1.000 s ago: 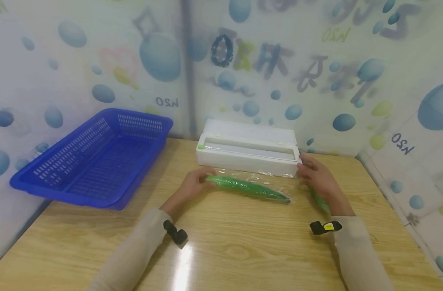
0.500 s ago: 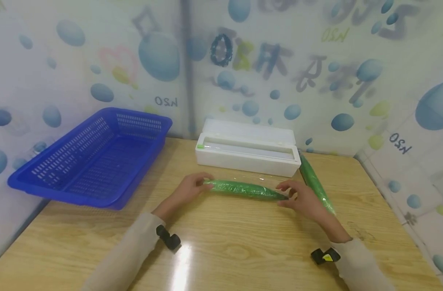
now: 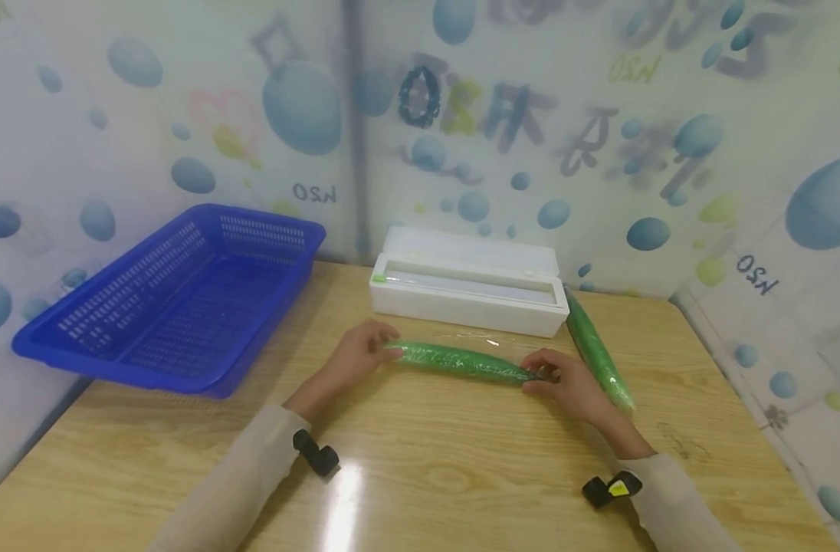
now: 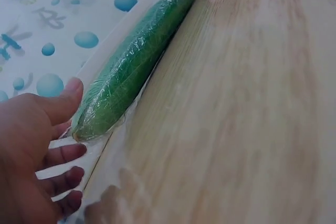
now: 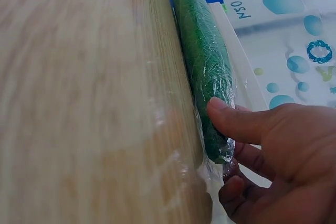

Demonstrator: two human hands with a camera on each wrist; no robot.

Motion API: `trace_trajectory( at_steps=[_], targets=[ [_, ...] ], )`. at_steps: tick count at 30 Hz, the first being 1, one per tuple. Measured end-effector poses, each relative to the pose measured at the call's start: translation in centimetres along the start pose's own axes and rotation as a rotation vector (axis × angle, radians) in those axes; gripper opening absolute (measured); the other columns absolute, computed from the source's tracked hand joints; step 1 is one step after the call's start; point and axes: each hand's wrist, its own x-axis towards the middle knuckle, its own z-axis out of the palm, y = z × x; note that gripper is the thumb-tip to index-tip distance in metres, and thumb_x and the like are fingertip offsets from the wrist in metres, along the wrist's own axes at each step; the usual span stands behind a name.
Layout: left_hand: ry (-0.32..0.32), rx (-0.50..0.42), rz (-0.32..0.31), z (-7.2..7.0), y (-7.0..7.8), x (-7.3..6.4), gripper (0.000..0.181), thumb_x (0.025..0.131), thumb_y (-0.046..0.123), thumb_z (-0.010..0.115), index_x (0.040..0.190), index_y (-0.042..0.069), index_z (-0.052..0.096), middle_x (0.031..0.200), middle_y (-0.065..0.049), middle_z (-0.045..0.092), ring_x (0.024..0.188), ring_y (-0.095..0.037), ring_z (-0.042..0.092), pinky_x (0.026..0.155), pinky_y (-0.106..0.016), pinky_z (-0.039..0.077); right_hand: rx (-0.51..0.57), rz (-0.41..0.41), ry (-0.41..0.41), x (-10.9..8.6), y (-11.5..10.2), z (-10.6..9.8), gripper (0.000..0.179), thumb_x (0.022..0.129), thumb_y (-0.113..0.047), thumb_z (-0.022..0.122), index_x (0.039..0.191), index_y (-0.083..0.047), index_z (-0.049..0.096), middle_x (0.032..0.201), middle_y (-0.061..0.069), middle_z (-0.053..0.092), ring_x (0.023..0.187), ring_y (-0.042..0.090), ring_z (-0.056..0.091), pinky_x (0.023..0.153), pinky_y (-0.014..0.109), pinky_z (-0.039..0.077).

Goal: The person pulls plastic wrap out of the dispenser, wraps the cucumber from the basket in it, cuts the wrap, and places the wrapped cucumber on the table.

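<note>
A green cucumber (image 3: 461,362) in clear plastic film lies crosswise on the table in the head view, with loose film along its far side. At its left end is my left hand (image 3: 358,351), thumb and index finger at the film there; the other fingers spread below in the left wrist view. My right hand (image 3: 566,383) holds the dark, narrow right end. Its thumb (image 5: 223,114) presses on the cucumber, while the fingers curl at the gathered film beyond the tip. A second film-wrapped cucumber (image 3: 599,353) lies just beyond my right hand.
Behind the cucumber stands a long white cling film box (image 3: 461,307), lid raised. A blue perforated basket (image 3: 254,322) is at the left of the wooden table (image 3: 447,475). Patterned walls (image 3: 530,153) rise behind the table and at both sides.
My right hand has left the right end of the box and moved nearer and leftward onto the cucumber's right end, uncovering the second cucumber. My left hand stays at the left end.
</note>
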Motion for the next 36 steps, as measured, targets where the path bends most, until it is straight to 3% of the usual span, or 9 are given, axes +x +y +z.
trace_trajectory(
  at_steps=[4, 11, 21, 30, 36],
  targets=[
    [0.033, -0.060, 0.030, -0.2, -0.1, 0.0, 0.032, 0.077, 0.014, 0.080, 0.105, 0.010, 0.065, 0.098, -0.003, 0.063, 0.077, -0.017, 0.052, 0.069, -0.032, 0.045, 0.017, -0.005, -0.009, 0.0, 0.2, 0.1, 0.021, 0.084, -0.017, 0.073, 0.104, -0.013, 0.066, 0.099, -0.001, 0.065, 0.088, 0.018, 0.059, 0.077, 0.037, 0.050],
    [-0.017, -0.122, 0.076, -0.3, -0.3, -0.2, 0.036, 0.070, 0.003, 0.081, 0.103, 0.009, 0.067, 0.107, -0.004, 0.064, 0.090, -0.018, 0.054, 0.081, -0.036, 0.045, 0.000, -0.019, -0.025, -0.2, 0.4, 0.2, 0.020, 0.086, -0.017, 0.071, 0.105, -0.014, 0.067, 0.097, -0.004, 0.065, 0.083, 0.014, 0.058, 0.075, 0.033, 0.051],
    [-0.020, -0.071, -0.001, -0.5, 0.2, -0.4, 0.030, 0.078, 0.010, 0.078, 0.106, 0.006, 0.070, 0.107, -0.007, 0.068, 0.090, -0.020, 0.061, 0.083, -0.038, 0.049, -0.009, -0.021, -0.049, 0.0, 0.6, -0.6, 0.019, 0.089, -0.018, 0.068, 0.107, -0.013, 0.071, 0.104, -0.001, 0.069, 0.091, 0.016, 0.061, 0.077, 0.033, 0.052],
    [-0.047, -0.034, -0.001, -0.5, 0.2, -0.4, 0.025, 0.083, 0.013, 0.073, 0.106, 0.004, 0.070, 0.105, -0.010, 0.069, 0.085, -0.019, 0.061, 0.078, -0.036, 0.050, -0.079, -0.007, -0.055, 0.2, 0.1, -1.0, 0.036, 0.081, -0.023, 0.076, 0.113, -0.009, 0.071, 0.101, 0.001, 0.063, 0.084, 0.016, 0.053, 0.068, 0.027, 0.048],
    [-0.064, -0.014, -0.004, -0.6, 0.4, -0.4, 0.023, 0.086, 0.015, 0.070, 0.105, 0.003, 0.070, 0.101, -0.010, 0.069, 0.084, -0.021, 0.060, 0.076, -0.036, 0.050, -0.049, 0.028, -0.013, 0.1, 0.2, -1.0, 0.032, 0.078, -0.021, 0.079, 0.107, -0.011, 0.073, 0.096, -0.002, 0.068, 0.084, 0.015, 0.059, 0.069, 0.027, 0.050]
  ],
)
